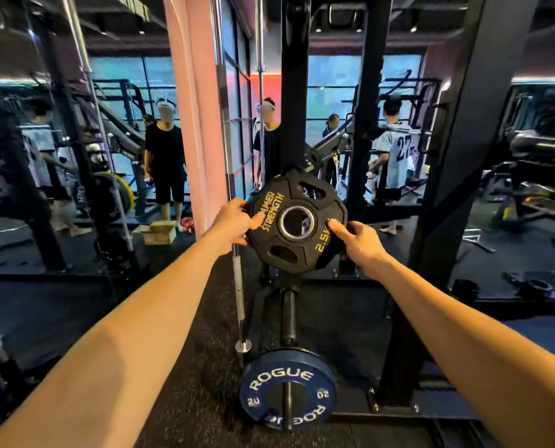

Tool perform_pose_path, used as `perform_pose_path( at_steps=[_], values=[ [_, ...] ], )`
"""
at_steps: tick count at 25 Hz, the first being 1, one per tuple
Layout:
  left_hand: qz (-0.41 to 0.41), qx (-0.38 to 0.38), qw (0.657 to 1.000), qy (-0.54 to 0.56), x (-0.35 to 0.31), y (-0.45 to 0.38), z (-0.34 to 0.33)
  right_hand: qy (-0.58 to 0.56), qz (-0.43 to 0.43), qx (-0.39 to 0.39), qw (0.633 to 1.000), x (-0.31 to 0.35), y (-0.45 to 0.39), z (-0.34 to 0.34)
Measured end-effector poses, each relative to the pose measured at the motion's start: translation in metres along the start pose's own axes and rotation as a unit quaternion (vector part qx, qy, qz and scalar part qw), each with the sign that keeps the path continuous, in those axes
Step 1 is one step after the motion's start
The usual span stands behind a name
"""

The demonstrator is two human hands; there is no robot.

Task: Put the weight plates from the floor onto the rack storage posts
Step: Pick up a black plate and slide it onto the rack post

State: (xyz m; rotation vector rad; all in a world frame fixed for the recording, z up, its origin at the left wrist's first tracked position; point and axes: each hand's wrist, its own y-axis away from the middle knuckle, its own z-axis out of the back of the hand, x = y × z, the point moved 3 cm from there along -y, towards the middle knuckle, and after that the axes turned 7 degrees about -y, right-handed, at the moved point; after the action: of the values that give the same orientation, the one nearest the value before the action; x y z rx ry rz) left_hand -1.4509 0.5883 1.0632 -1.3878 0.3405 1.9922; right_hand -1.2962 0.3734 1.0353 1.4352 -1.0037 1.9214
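Note:
A small black weight plate (297, 223) with yellow lettering and a steel-ringed centre hole is held up at arm's length in front of the black rack upright (294, 101). My left hand (237, 221) grips its left rim, thumb on the face. My right hand (357, 240) grips the right rim, thumb pressed near the 2.5 mark. Below it, a black storage post (289, 315) sticks out from the rack toward me, and a blue Rogue plate (287, 389) sits on a lower post near the floor.
A steel barbell (234, 205) stands upright just left of the plate. A second rack upright (431, 221) rises on the right. Mirrors behind show several people. A cardboard box (158, 232) lies on the rubber floor at left.

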Motion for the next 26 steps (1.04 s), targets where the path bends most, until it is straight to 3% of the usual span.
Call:
perform_pose_path(
  at_steps=[8,19,26],
  values=[
    [-0.026,-0.027,0.999,0.018,-0.038,-0.056,0.008,-0.006,0.035,-0.003,0.999,0.033,-0.066,0.004],
    [-0.02,-0.023,0.999,0.025,-0.006,-0.14,-0.016,0.035,0.017,-0.01,0.999,-0.003,-0.146,-0.015],
    [-0.071,-0.063,0.993,-0.072,0.004,-0.197,-0.029,0.048,0.025,0.021,0.998,-0.027,-0.206,-0.023]
  ],
)
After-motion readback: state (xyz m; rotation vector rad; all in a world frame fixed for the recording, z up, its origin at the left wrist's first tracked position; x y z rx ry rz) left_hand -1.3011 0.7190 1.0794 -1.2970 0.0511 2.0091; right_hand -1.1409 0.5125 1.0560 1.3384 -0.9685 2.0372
